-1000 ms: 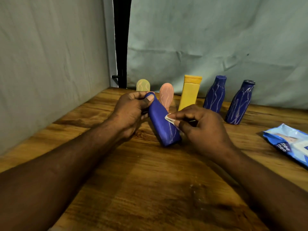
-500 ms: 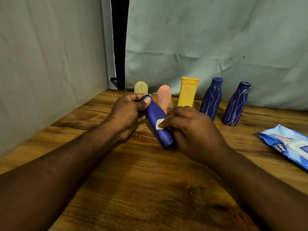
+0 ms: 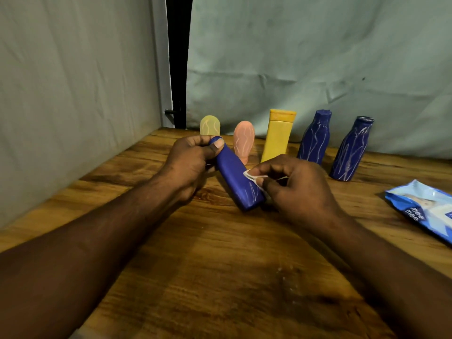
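Note:
A blue bottle (image 3: 236,177) leans tilted with its base on the wooden table (image 3: 220,277) and its neck up to the left. My left hand (image 3: 190,162) grips the neck, thumb over the cap. My right hand (image 3: 293,184) pinches a small white wipe (image 3: 253,178) and holds it against the bottle's right side, near the white scribble marks on its lower part.
Along the back stand a yellowish bottle (image 3: 209,124), a pink bottle (image 3: 244,140), a yellow bottle (image 3: 278,134) and two blue bottles with white scribbles (image 3: 315,138) (image 3: 352,149). A blue wipes pack (image 3: 425,209) lies at the right edge. Cloth walls close off left and back.
My right hand slid the wipe up the bottle to the left, then back down to its right side. My left hand kept its grip on the neck.

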